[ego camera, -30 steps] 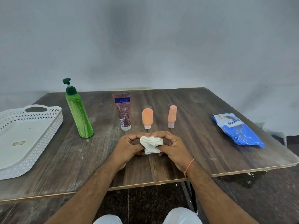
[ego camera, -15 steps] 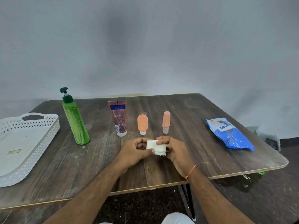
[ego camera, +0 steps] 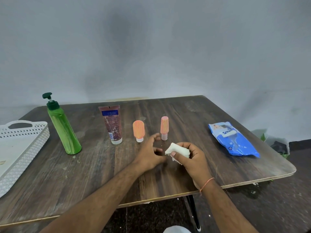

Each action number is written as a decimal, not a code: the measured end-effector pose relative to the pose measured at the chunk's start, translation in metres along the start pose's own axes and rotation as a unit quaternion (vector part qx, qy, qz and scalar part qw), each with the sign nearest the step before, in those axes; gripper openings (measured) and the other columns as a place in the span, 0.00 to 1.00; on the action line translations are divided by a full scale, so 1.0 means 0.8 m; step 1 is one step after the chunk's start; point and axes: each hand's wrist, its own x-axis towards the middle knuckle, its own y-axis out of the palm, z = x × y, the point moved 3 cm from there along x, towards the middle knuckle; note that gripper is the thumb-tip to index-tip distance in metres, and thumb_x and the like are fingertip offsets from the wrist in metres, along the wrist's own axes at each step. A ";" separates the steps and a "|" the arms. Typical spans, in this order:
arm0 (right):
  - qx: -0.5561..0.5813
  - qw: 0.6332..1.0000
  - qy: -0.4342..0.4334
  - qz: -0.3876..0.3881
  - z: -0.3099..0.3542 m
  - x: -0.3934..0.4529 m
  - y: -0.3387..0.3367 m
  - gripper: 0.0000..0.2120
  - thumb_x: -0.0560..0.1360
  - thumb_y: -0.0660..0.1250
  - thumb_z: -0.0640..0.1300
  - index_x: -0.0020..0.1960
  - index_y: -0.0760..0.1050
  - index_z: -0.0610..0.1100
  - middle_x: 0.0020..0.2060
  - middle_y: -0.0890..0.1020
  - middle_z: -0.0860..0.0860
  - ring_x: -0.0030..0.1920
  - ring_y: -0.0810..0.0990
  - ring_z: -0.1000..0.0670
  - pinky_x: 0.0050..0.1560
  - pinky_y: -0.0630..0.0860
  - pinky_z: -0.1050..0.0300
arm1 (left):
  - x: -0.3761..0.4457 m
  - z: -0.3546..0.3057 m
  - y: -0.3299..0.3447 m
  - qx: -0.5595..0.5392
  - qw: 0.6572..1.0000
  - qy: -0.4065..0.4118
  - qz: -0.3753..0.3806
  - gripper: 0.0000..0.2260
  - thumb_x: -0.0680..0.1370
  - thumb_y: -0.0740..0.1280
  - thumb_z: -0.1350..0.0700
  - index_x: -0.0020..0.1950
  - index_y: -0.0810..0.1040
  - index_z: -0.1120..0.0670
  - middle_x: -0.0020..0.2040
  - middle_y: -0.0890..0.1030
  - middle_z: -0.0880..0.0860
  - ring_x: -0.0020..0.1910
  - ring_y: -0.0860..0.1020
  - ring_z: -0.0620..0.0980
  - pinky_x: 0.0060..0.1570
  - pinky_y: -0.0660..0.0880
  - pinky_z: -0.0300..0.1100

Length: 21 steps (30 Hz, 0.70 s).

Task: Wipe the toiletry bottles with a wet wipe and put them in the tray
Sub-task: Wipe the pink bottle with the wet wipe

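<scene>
Wet wipe (ego camera: 178,151): a second ago held between both hands near the front edge of the table (ego camera: 101,182); half a second ago still pinched from both sides; now bunched in the right hand (ego camera: 191,157) alone, fingers curled over it and thumb under, one white end poking out toward the left. Left hand (ego camera: 149,153): has let go and shifted toward the bottles, fingers spread and loosely bent, holding nothing, fingertips just short of the two small orange bottles. Judged meaning: the wipe is readied and the free hand is going for a first bottle, probably one of the orange pair; no wiping has begun. Bottles, all upright in a row across the middle of the table: green pump bottle (ego camera: 64,130) nearest the left edge, brown tube (ego camera: 112,125) standing on its cap, wide orange bottle (ego camera: 138,131), slim orange bottle (ego camera: 164,127). Tray (ego camera: 25,143): white, perforated wall, at the left edge, holding no bottle. Blue wipe pack (ego camera: 233,140): lying flat near the right edge. Hard to make out: the tray is cut off by the picture's left border; a small patch on its floor is unreadable; label print on the tube and pack is too blurred to read; whether the left fingertips touch the slim orange bottle cannot be told; most of the wipe is hidden inside the right fist.
</scene>
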 end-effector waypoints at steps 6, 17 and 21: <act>0.033 0.999 -0.004 -0.015 0.007 -0.002 -0.004 0.13 0.74 0.79 0.33 0.55 0.84 0.43 0.48 0.88 0.52 0.46 0.86 0.54 0.45 0.86 0.54 | 0.054 0.001 0.008 0.014 0.996 -0.039 -0.081 0.51 0.71 0.79 0.44 0.85 0.51 0.44 0.82 0.66 0.45 0.53 0.86 0.44 0.61 0.82 0.51; 0.032 0.999 -0.007 -0.008 -0.002 0.007 -0.008 0.15 0.74 0.79 0.32 0.57 0.84 0.45 0.52 0.86 0.50 0.50 0.84 0.48 0.43 0.85 0.51 | 0.074 -0.001 0.018 0.006 0.993 -0.026 -0.118 0.22 0.73 0.77 0.48 0.66 0.78 0.45 0.58 0.85 0.42 0.56 0.84 0.43 0.60 0.83 0.52; 0.005 1.000 -0.018 -0.013 0.001 0.006 -0.007 0.17 0.74 0.79 0.32 0.57 0.83 0.48 0.52 0.86 0.51 0.49 0.84 0.51 0.42 0.85 0.51 | 0.032 -0.007 0.002 -0.056 0.993 0.034 -0.095 0.12 0.77 0.77 0.57 0.59 0.84 0.49 0.54 0.88 0.43 0.55 0.85 0.41 0.62 0.82 0.48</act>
